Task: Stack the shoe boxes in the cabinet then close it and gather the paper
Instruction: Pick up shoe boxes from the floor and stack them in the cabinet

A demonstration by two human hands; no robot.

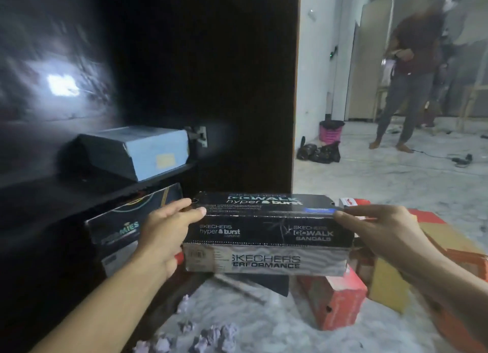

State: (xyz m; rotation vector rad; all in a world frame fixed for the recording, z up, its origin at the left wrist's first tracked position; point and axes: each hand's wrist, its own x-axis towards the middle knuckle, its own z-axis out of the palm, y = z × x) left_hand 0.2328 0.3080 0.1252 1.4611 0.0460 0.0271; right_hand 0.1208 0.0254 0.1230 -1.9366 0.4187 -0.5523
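Black shoe box clamped at both ends, left hand & right hand. Cardboard: likely light, stiff, lid may slip; grip ends, support underneath.

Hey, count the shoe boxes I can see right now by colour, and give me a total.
Black Skechers shoe box, held at its ends by the left hand and right hand: 1
Other dark shoe boxes, in the cabinet: 2
Red or orange shoe boxes: at least 2
Total: at least 5
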